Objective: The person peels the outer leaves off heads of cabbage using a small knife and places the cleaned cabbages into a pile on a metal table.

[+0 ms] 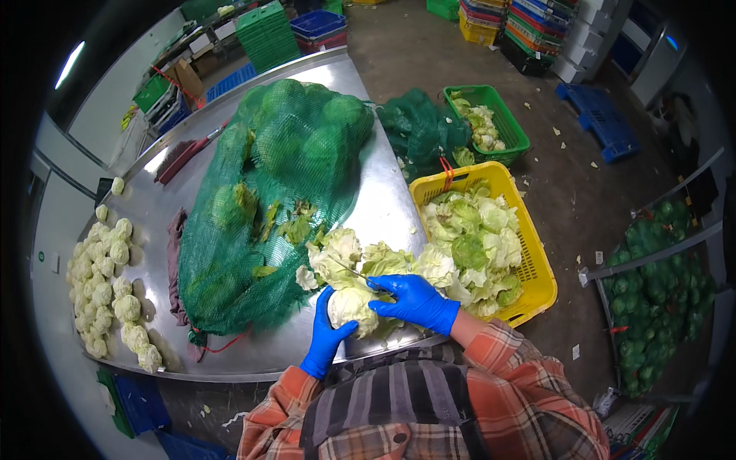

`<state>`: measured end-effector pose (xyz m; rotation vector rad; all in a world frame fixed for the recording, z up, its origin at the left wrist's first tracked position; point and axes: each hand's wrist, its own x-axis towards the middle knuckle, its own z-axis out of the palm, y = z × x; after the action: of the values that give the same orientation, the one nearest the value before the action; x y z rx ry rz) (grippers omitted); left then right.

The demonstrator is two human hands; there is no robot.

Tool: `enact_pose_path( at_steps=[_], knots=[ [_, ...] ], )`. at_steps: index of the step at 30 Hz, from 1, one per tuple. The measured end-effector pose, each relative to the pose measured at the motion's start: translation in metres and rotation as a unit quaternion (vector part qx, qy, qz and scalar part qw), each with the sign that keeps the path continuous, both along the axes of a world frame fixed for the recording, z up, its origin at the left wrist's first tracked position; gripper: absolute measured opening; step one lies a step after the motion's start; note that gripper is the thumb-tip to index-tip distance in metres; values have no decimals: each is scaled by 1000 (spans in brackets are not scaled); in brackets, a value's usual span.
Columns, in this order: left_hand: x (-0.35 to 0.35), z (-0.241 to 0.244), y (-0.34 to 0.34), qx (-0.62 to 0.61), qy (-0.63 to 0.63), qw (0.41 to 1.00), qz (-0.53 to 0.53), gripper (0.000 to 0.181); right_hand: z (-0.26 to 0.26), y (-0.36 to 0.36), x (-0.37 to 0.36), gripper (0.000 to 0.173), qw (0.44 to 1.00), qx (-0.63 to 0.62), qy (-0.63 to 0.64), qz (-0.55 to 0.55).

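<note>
A pale head of cabbage (pixel 352 311) rests at the near edge of the steel table (pixel 384 195), with my left hand (pixel 329 336), in a blue glove, cupped against its left side. My right hand (pixel 411 302), gloved too, grips a knife (pixel 352 270) whose thin blade points up and left over loose leaves (pixel 339 253). The fingers of that hand also lie at the right side of the head. Green net sacks (pixel 299 138) with heads inside cover the middle of the table. Trimmed heads (pixel 103 293) lie in a group at the far left.
A yellow crate (pixel 537 270) of leaves stands against the table's right edge, a green crate (pixel 512 123) of leaves behind it. On the table lie a red brush (pixel 183 160) and a dull purple cloth (pixel 175 264). A full net bag (pixel 650 299) stands right, blue pallet (pixel 601 121) beyond.
</note>
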<state>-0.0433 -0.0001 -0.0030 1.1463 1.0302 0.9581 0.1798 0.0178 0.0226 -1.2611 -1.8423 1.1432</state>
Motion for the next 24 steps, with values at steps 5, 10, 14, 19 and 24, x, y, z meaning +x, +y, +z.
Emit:
enact_pose_path(
  at_steps=[5, 10, 14, 19, 24],
  knots=[
    [0, -6, -2, -163, -124, 979, 25, 71, -15, 9, 17, 36, 971, -138, 131, -146],
    [12, 20, 5, -357, -115, 927, -26, 65, 4, -8, 10, 85, 996, -71, 26, -35],
    [2, 3, 12, 27, 318, 946, -51, 82, 0, 1, 6, 78, 965, -241, 77, -72],
    [19, -13, 47, 218, 327, 915, -85, 98, -6, 11, 4, 70, 974, -216, 25, -66],
    [28, -9, 54, 202, 358, 908, -79, 98, -25, 3, -2, 66, 991, -33, -74, -102]
  ],
)
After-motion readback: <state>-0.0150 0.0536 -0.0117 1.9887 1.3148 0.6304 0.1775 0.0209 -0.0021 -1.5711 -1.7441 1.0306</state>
